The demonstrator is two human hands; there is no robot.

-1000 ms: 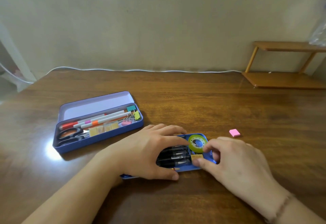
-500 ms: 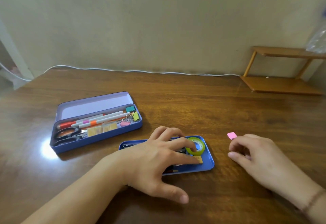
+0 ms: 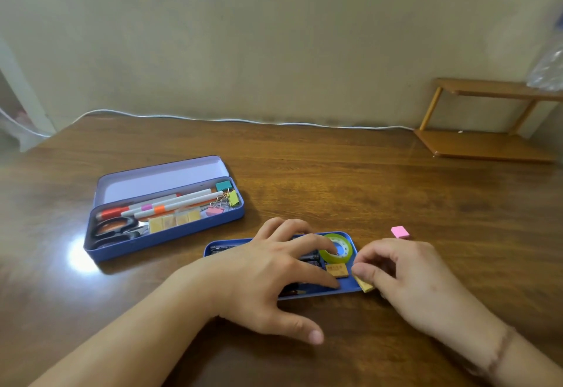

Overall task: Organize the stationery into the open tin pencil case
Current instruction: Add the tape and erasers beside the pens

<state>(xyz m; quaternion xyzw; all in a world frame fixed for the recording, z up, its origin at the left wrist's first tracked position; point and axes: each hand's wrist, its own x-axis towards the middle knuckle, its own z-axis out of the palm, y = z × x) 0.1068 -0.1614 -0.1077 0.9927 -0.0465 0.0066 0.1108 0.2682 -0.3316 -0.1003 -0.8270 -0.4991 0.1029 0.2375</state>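
A small yellow block [image 3: 364, 285] sits pinched between the thumb and fingers of the right hand [image 3: 417, 283], right at the right end of the shallow blue tin tray [image 3: 350, 288], touching its edge. The right hand's fingers are curled in tight around the block, so it is grasping it. The left hand [image 3: 268, 277] lies flat and spread wide over the middle of the tray, with nothing held in it; its pointer finger reaches to the green tape roll [image 3: 336, 249] and its middle finger rests beside a little brown block [image 3: 337, 270]. Both the roll and the brown block lie inside the tray, at its right end. Dark pens [image 3: 309, 260] lie in the tray too, mostly hidden under the left hand. A pink eraser [image 3: 399, 232] lies on the wooden table [image 3: 396, 191], just past the right hand and outside the tray. Further left stands the open tin pencil case [image 3: 164, 235] with its lid up. In it are scissors [image 3: 112, 231], white markers [image 3: 170, 205], a row of yellow blocks [image 3: 174, 221] and some coloured clips [image 3: 224, 200].
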